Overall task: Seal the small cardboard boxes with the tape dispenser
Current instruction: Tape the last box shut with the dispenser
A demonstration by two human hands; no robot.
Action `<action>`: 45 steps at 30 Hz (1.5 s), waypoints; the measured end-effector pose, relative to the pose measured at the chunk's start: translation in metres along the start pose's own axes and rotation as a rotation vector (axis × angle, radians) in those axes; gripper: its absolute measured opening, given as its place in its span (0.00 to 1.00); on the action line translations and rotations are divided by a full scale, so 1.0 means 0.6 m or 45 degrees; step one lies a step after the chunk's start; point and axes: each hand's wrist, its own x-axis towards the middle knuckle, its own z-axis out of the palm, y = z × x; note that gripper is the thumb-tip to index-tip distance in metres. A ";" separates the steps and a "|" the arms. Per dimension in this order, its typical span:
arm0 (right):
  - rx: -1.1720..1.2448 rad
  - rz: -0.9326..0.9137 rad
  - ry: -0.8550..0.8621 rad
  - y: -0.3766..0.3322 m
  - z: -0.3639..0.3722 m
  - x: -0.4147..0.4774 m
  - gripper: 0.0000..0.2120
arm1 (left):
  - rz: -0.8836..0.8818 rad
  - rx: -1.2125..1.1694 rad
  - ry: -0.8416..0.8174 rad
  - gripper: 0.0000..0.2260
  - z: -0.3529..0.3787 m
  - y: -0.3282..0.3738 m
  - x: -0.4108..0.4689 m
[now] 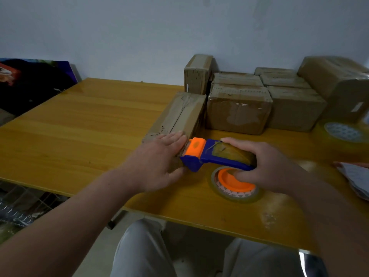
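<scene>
Dispenser (pixel 215 157) blue, orange head; right hand (pixel 269 166) fingers clamped round it; left hand (pixel 159 162) fingers straight on brown box (pixel 179 112).

Yellow table (pixel 79 120); dark poster (pixel 30 82) leaning far left; papers (pixel 355 176) at right.

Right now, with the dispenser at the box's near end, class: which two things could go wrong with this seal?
The left hand lies flat on the box right beside the cutter end of the tape dispenser, so fingers could get nicked or taped. The right hand works over a loose tape roll, which may get knocked.
</scene>
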 end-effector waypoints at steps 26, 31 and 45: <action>-0.135 0.018 -0.047 0.001 -0.081 -0.035 0.35 | -0.106 0.021 0.212 0.28 0.020 -0.006 0.013; -0.266 0.033 -0.170 -0.012 -0.053 0.005 0.34 | -0.105 0.006 0.232 0.27 0.022 -0.009 0.013; -0.013 0.193 -0.340 -0.018 -0.033 0.053 0.29 | -0.083 -0.041 0.251 0.27 0.023 -0.012 0.014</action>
